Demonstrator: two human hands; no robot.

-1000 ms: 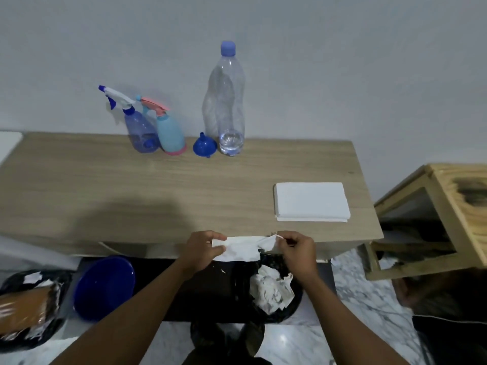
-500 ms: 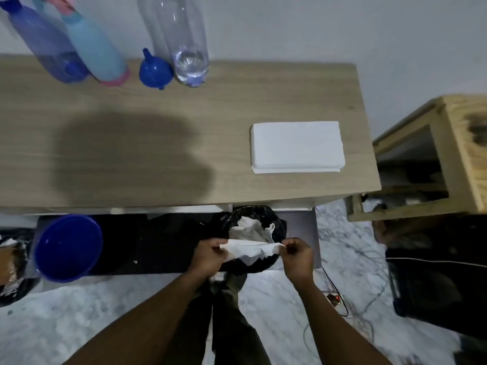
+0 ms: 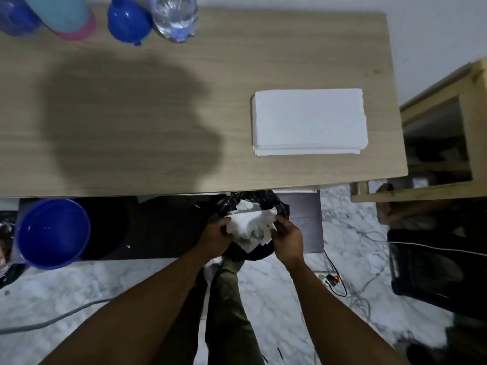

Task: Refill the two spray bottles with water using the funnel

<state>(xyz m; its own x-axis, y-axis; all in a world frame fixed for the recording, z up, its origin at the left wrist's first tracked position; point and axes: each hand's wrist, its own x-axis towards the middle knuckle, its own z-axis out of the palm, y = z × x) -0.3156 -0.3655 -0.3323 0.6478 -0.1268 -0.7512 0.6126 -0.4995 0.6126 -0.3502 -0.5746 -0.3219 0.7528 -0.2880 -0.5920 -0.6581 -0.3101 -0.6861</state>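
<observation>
**Now both hands grip a crumpled tissue over the bin**

Below the near edge of the table (image 3: 237, 61), the left hand (image 3: 216, 234) and the right hand (image 3: 287, 241) each close their fingers on one side of a crumpled tissue (image 3: 250, 227). They hold it right over the mouth of a bin (image 3: 283, 206) lined with a black bag. More white paper shows inside the bin, and I cannot tell whether the held tissue touches it.

The task's things all stand at the far left edge of the table, well apart from the hands, with their tops cut off by the frame. The purple spray bottle (image 3: 15, 19) is furthest left. The pale blue spray bottle (image 3: 68, 19), which has a pink base, is just beside it. The blue funnel (image 3: 129, 22) rests wide end down next to that, against the clear water bottle (image 3: 174, 17), which holds a little water at its bottom.

A stack of white napkins (image 3: 309, 121) lies flat on the right part of the table. A blue bucket (image 3: 52, 233) sits on the floor to the left of the bin. A wooden shelf (image 3: 474, 127) stands to the right of the table, and a power strip (image 3: 332, 279) with a red light lies on the marble floor near the right forearm.
</observation>
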